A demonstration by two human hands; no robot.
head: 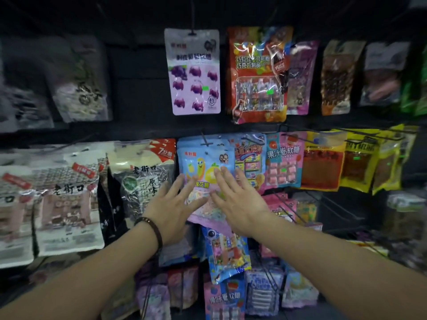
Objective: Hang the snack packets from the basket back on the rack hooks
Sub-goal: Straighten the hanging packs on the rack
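On the rack (pixel 138 93), middle row: blue candy packet (pixel 203 158) hangs from a black hook (pixel 205 141) that passes through its top edge. This packet serves as landmark.

Left hand (pixel 172 202) sits over its lower left part, fingers straight and fanned apart, holding nothing. Right hand (pixel 238 199) sits over its lower right part, fingers likewise straight and spread, holding nothing. Fingertips of both lie across the packet's face; actual contact cannot be told. The two hands are close together, not touching each other. Dark bead bracelet (pixel 151 227) on the left wrist, below-left of the packet.

Directly above the packet: purple grape gummy packet (pixel 193 72) on its own hook. Above-right: red chocolate packet (pixel 258 75). Near on the right: pink fruit-roll packet (pixel 284 160). Just beside on the left: sunflower seed packet (pixel 143 179). Below: smaller blue packet (pixel 227 252), tilted. Outer edges of the view are blurred.
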